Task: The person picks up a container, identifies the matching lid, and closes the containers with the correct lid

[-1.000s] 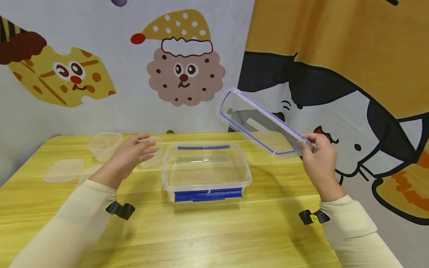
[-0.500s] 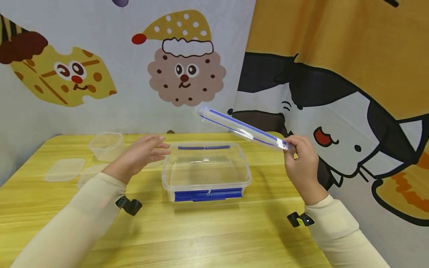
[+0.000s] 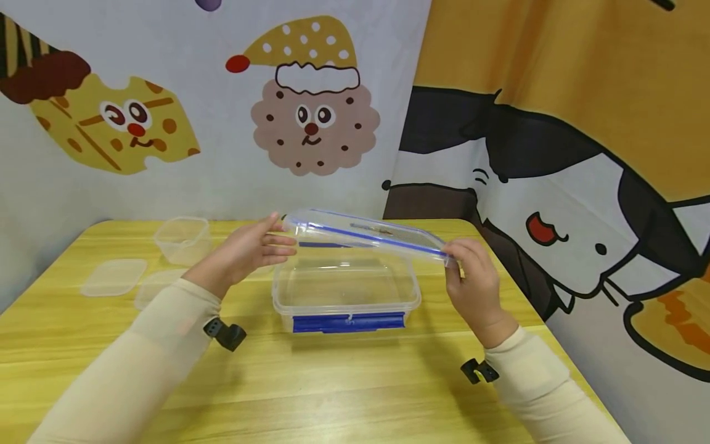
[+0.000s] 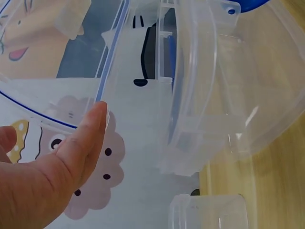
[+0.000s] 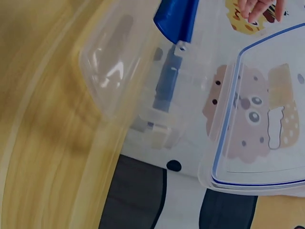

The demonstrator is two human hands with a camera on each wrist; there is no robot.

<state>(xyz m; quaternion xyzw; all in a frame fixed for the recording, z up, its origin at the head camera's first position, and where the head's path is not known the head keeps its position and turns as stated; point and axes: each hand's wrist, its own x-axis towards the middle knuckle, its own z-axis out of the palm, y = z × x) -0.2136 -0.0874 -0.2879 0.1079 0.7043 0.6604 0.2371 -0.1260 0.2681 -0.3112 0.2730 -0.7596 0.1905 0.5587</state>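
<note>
A clear plastic lid (image 3: 366, 234) with a blue sealing ring is held tilted above a clear rectangular food container (image 3: 344, 290), which has blue clip flaps and no lid on it. My right hand (image 3: 474, 287) pinches the lid's right end between thumb and fingers. Beside the lid's left end is my left hand (image 3: 246, 251), its fingers extended. In the left wrist view, the left fingertips are close to the lid's rim (image 4: 101, 86); whether they touch cannot be told. The right wrist view has the lid (image 5: 267, 124) beside the container (image 5: 112, 62), with the right hand's grip out of sight.
A small clear container (image 3: 183, 243) stands at the back left of the wooden table (image 3: 333, 388). Two flat translucent lids, one farther left (image 3: 113, 277) and one partly behind the left sleeve (image 3: 156, 285), lie nearby. A cartoon-printed curtain (image 3: 344, 37) hangs behind the table.
My right hand has brought the lid left and down, from upright at the right to tilted over the container. The left hand has moved right, toward the lid's left end.
</note>
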